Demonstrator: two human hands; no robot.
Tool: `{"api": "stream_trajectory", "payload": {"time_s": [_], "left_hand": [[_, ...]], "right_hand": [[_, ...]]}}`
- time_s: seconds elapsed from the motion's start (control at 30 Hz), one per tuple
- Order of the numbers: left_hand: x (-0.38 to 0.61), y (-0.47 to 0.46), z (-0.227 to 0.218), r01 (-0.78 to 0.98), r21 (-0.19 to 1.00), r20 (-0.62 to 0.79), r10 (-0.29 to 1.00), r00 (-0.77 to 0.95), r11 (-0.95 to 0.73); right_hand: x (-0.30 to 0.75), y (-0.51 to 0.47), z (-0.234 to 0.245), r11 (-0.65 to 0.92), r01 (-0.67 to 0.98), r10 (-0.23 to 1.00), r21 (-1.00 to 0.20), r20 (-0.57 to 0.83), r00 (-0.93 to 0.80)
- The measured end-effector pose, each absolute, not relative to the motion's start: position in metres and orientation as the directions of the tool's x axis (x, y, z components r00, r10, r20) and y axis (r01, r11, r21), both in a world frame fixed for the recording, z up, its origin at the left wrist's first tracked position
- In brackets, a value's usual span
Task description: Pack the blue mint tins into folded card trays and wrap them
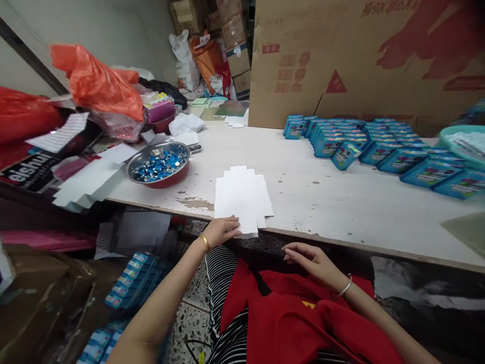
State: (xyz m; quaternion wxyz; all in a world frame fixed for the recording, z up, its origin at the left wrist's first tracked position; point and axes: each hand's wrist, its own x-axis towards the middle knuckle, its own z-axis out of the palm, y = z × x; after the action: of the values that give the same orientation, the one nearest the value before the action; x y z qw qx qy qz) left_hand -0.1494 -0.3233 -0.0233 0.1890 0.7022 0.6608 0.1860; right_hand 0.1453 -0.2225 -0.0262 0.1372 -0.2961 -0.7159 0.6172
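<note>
Our left hand (222, 230) lies flat, fingers spread on the near corner of the stack of flat white die-cut card blanks (242, 197), gripping nothing. Stack sits at the front edge of the worn white surface (341, 202). Our right hand (308, 260) hangs loosely open, empty, below that edge. Round metal bowl of blue pieces (159, 164) stands left of the stack

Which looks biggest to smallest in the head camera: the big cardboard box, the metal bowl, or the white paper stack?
1. cardboard box
2. and 3. white paper stack and metal bowl look about alike; the stack is nearer the camera.
</note>
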Motion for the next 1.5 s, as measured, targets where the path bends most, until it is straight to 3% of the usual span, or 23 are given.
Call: {"api": "stream_trajectory", "payload": {"time_s": [0.07, 0.13, 0.23, 0.3, 0.43, 0.63, 0.77, 0.93, 1.07, 1.2, 1.33, 1.4, 1.5], "left_hand": [[-0.153, -0.319, -0.013, 0.84, 0.542, 0.035, 0.999, 0.016, -0.032], [-0.154, -0.312, 0.001, 0.854, 0.52, 0.141, 0.987, -0.078, -0.006], [-0.145, -0.298, 0.027, 0.862, 0.501, 0.359, 0.925, -0.128, -0.075], [-0.13, -0.287, 0.042, 0.835, 0.508, 0.424, 0.905, -0.028, -0.212], [-0.091, -0.271, 0.039, 0.729, 0.539, 0.365, 0.897, 0.248, -0.421], [-0.047, -0.261, -0.024, 0.635, 0.641, 0.22, 0.896, 0.386, -0.431], [-0.047, -0.262, -0.032, 0.695, 0.526, 0.164, 0.861, 0.482, -0.49], [-0.07, -0.265, -0.03, 0.819, 0.315, 0.027, 0.868, 0.496, -0.479], [-0.083, -0.259, -0.04, 0.803, 0.418, 0.067, 0.896, 0.438, -0.424], [-0.088, -0.248, -0.039, 0.699, 0.642, 0.125, 0.943, 0.308, -0.314], [-0.087, -0.239, -0.031, 0.622, 0.768, 0.031, 0.979, 0.201, -0.152], [-0.08, -0.234, -0.025, 0.685, 0.721, 0.005, 0.99, 0.14, -0.101], [-0.06, -0.221, -0.012, 0.843, 0.518, 0.014, 0.986, 0.163, -0.147]], "right_hand": [[0.143, -0.216, -0.033, 0.085, 0.231, 0.59, -0.969, -0.138, -0.796], [0.135, -0.205, -0.033, 0.246, 0.21, 0.634, -0.946, -0.007, -0.774], [0.119, -0.182, -0.022, 0.568, 0.273, 0.678, -0.776, 0.253, -0.69], [0.114, -0.164, -0.013, 0.694, 0.347, 0.655, -0.63, 0.355, -0.667], [0.137, -0.14, -0.014, 0.795, 0.426, 0.593, -0.431, 0.408, -0.694], [0.202, -0.156, -0.067, 0.804, 0.509, 0.595, -0.309, 0.376, -0.711], [0.211, -0.167, -0.091, 0.756, 0.522, 0.651, -0.395, 0.372, -0.662], [0.206, -0.162, -0.093, 0.576, 0.323, 0.747, -0.751, 0.323, -0.581], [0.201, -0.158, -0.091, 0.296, 0.136, 0.836, -0.945, 0.188, -0.515], [0.187, -0.16, -0.091, 0.154, 0.096, 0.912, -0.983, 0.104, -0.397], [0.178, -0.162, -0.093, 0.16, 0.09, 0.929, -0.983, 0.119, -0.35], [0.178, -0.162, -0.093, 0.211, 0.108, 0.912, -0.972, 0.156, -0.379], [0.182, -0.157, -0.087, 0.412, 0.183, 0.842, -0.893, 0.296, -0.45]]}}
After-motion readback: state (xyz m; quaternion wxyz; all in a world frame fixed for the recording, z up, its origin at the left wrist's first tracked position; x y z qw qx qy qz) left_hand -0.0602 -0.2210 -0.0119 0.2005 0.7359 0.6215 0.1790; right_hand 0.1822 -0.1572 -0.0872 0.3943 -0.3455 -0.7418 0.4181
